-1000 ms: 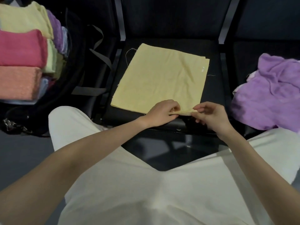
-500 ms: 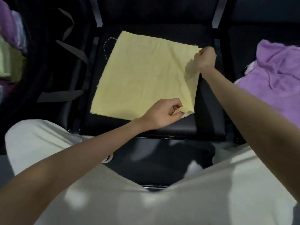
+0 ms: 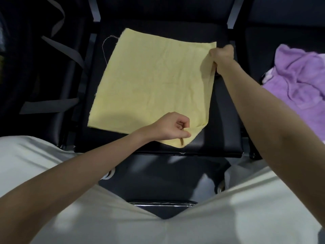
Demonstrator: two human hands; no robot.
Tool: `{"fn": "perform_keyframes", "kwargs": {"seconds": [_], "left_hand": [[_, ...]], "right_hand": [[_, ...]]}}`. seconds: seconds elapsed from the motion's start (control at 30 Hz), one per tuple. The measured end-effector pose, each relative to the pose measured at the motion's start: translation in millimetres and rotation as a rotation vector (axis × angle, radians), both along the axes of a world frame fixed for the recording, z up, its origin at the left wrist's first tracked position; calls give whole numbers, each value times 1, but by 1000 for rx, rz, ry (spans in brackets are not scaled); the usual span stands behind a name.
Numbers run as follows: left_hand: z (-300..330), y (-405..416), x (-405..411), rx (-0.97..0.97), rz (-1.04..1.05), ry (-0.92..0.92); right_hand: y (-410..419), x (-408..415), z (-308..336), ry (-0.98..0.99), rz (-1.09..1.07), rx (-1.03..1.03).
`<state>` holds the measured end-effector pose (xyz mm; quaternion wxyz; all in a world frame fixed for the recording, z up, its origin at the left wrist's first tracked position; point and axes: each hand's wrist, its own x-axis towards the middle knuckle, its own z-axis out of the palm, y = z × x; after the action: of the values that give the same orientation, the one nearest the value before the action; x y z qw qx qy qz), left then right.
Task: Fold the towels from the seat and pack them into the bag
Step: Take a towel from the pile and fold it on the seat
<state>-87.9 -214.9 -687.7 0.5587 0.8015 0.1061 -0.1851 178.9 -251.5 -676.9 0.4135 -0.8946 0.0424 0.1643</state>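
In the head view, a yellow towel [image 3: 151, 85] is lying flat on the black seat [image 3: 223, 127], with the left hand [image 3: 171, 126] pinching its corner at 5 o'clock. The right hand [image 3: 222, 56] is gripping the corner at 2 o'clock. A crumpled purple towel [image 3: 297, 81] is sitting on the next seat at 3 o'clock.

A row of black padded seats [image 3: 223, 138] is standing on a dark glossy floor [image 3: 158, 180], which is reflecting pale light. Grey metal bars [image 3: 234, 11] are separating the seat backs. Lighting is dim overall.
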Motion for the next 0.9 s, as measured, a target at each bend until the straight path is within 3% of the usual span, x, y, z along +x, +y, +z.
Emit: {"fn": "perform_keyframes", "kwargs": {"seconds": [0.07,0.27,0.5,0.6,0.77,0.9], "left_hand": [[0,-1,0,-1,1,-8],[4,-2,1,8,-1,24],[9,-7,6,92,0,85],[17,-13,8,151,-30,117],[43,-17,2,-123,-100,267],[68,-11,-6,-249,-82,218]], "right_hand": [[-8,3,-2,-30,-9,13],[-11,-4,-11,-234,48,-202],[-15,-9,-1,-145,37,-202],[-20,-11,-1,-129,57,-155],[-38,-8,3,-103,15,120],[-42,-5,25,-77,-118,376]]}}
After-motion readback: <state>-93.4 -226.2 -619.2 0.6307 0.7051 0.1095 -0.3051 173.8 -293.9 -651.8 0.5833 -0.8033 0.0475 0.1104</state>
